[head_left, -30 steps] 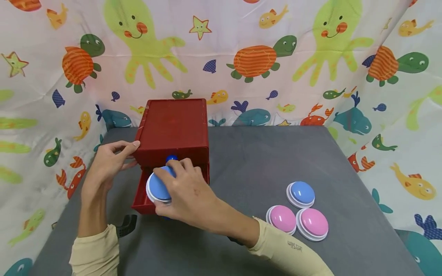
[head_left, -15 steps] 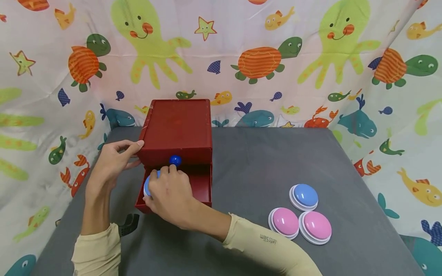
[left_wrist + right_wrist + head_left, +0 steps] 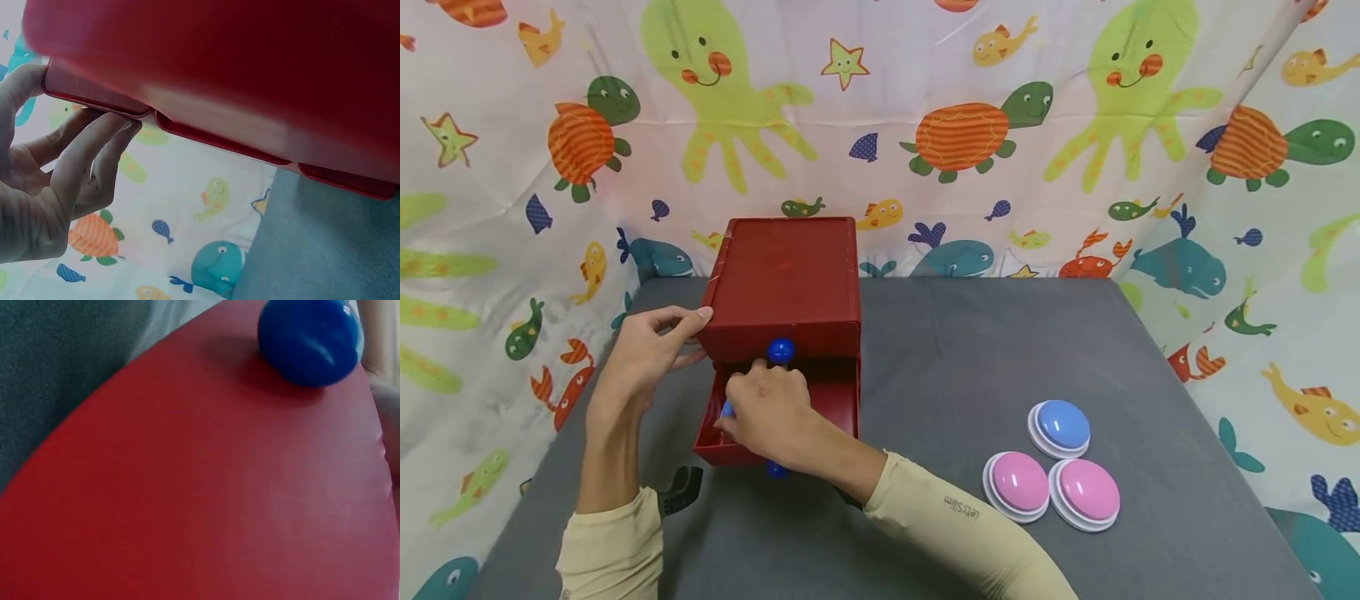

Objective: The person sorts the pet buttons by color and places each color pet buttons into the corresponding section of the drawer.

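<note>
A red drawer cabinet [image 3: 782, 271] stands at left-centre in the head view, its lower drawer [image 3: 730, 456] pulled out. My left hand [image 3: 643, 354] pinches the cabinet's front left corner, thumb on top; the left wrist view shows the fingers [image 3: 94, 153] bent against its edge. Inside the drawer's left part my right hand [image 3: 771, 417] reaches down, fingers curled over a round blue push light [image 3: 727, 409]. Most of that light and the fingertips are hidden. The right wrist view shows only a red drawer front [image 3: 206, 475] with a blue knob [image 3: 309, 340].
On the grey table [image 3: 955, 358] to the right sit a blue push light [image 3: 1060, 427] and two pink ones [image 3: 1018, 482], with white bases. The upper drawer's blue knob [image 3: 781, 351] sits just above the right hand. A patterned curtain [image 3: 880, 167] encloses the back and sides.
My right hand has carried the blue push light from above the open drawer down and left into it. The left hand keeps its hold on the cabinet corner.
</note>
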`<state>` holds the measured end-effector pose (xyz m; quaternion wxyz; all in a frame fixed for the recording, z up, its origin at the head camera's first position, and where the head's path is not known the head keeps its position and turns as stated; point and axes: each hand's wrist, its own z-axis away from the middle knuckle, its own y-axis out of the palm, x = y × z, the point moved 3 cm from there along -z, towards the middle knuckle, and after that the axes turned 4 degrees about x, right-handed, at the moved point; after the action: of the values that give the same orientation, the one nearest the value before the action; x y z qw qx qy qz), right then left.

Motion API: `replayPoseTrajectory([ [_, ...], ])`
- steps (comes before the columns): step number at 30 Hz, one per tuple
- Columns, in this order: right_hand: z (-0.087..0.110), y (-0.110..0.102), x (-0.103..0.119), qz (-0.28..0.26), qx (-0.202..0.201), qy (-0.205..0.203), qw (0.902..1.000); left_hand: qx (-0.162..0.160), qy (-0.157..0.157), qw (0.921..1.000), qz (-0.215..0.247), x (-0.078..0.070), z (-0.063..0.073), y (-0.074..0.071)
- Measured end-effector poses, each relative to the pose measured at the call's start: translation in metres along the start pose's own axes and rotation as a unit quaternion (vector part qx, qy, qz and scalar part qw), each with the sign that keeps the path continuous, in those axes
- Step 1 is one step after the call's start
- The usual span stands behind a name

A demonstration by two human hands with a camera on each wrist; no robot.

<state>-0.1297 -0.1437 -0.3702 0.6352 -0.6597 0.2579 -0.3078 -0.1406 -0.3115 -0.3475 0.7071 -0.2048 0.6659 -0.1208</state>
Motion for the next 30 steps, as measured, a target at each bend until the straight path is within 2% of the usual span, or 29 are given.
replayPoseTrajectory([
  [8,0.006,0.002,-0.003,-0.045,-0.024,-0.021,0.9985,-0.011,0.007,0.9999,-0.001,-0.001,0.001,0.001],
  [16,0.016,-0.002,-0.009,-0.087,-0.009,-0.032,0.9956,-0.014,-0.007,0.9998,-0.009,0.0,0.001,0.002],
  [24,0.049,-0.024,-0.01,-0.019,-0.083,-0.066,0.9942,-0.011,-0.013,0.9998,-0.004,-0.001,0.0,0.002],
  [30,0.082,-0.053,-0.033,-0.061,-0.113,-0.073,0.9891,-0.001,-0.023,0.9996,-0.013,-0.005,-0.002,0.002],
])
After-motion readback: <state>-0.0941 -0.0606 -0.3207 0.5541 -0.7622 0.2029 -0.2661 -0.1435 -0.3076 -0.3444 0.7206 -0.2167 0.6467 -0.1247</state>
